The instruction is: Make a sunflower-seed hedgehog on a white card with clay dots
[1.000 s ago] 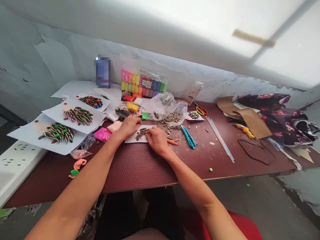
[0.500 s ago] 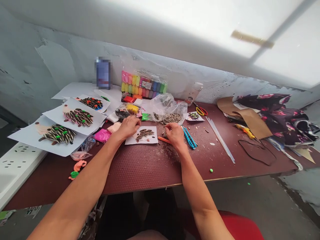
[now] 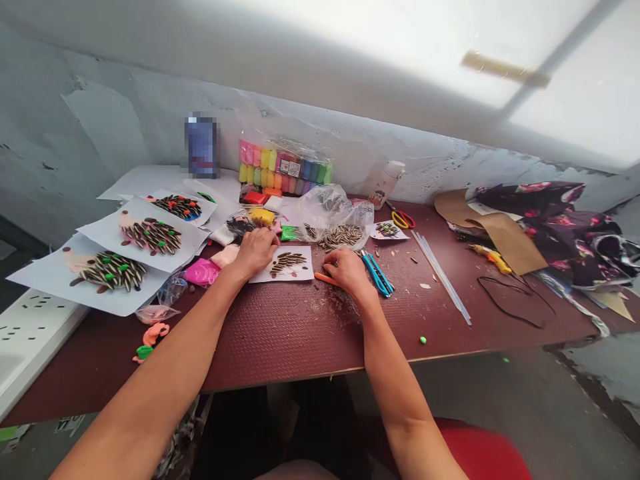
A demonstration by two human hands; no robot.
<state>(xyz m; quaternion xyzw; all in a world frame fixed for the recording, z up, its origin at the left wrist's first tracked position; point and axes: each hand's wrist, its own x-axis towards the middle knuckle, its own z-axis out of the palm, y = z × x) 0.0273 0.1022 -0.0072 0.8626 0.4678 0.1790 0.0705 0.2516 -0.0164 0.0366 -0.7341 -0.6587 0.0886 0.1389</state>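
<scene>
A small white paper card [image 3: 304,274] lies in front of me, with rows of striped sunflower seeds [image 3: 289,261] on a pale shape. My left hand [image 3: 257,252] rests over the card's left edge with its fingers curled; the fingertips are partly hidden. My right hand [image 3: 345,270] is just right of the card, fingers drawn together low over the table. Whatever is between them is too small to make out. By its fingertips lies an orange stick-like tool [image 3: 326,279]. More seeds [image 3: 343,236] spill from a clear plastic bag [image 3: 325,205] behind.
Blue-handled pliers [image 3: 377,273], red-yellow scissors [image 3: 401,219] and clear sticks [image 3: 443,277] lie to the right, with a yellow glue gun [image 3: 493,259] further off. Seed-covered hedgehog pictures [image 3: 113,270] overlap at left. Colored clay packs [image 3: 285,170] and a bottle [image 3: 387,184] stand behind.
My right hand has moved slightly down towards the table beside the orange tool. My left hand stays at the card's left edge. The view has shifted a little.
</scene>
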